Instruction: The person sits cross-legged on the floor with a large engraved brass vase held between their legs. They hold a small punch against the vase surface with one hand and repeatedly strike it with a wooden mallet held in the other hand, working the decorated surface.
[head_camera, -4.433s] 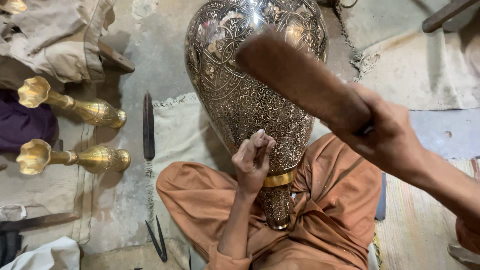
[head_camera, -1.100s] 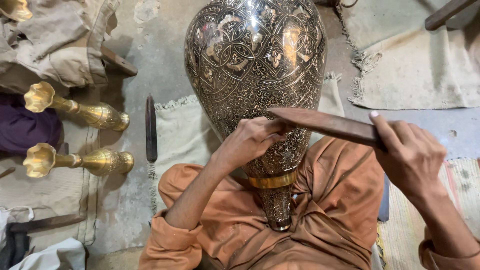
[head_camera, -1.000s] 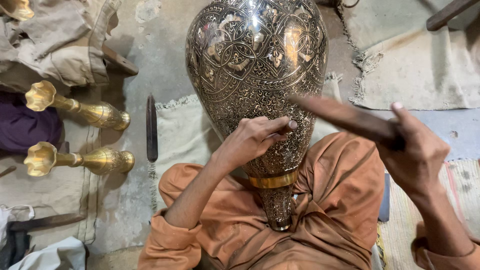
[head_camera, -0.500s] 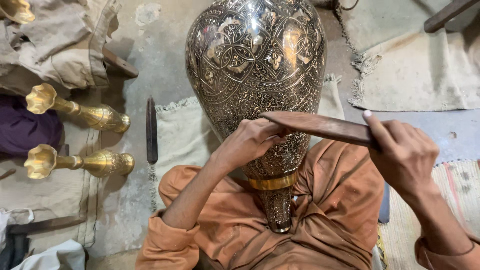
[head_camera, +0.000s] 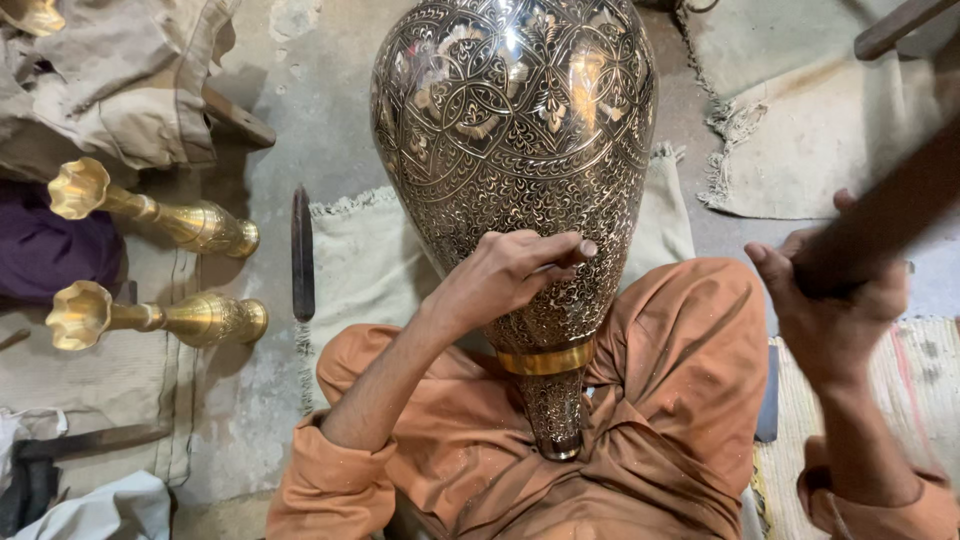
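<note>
Against the engraved vase (head_camera: 515, 150), your left hand (head_camera: 510, 275) pinches what looks like a chisel, while your right hand (head_camera: 835, 300), gripping the wooden mallet (head_camera: 880, 225), has swung back up.

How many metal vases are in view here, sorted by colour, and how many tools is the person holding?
Large dark engraved vase, resting in the lap: 1
Small golden vases, lying on their sides at the left: 2
Thin tool pinched in the left hand, set against the large vase: 1
Wooden stick gripped in the right hand: 1
Total: 5
</note>
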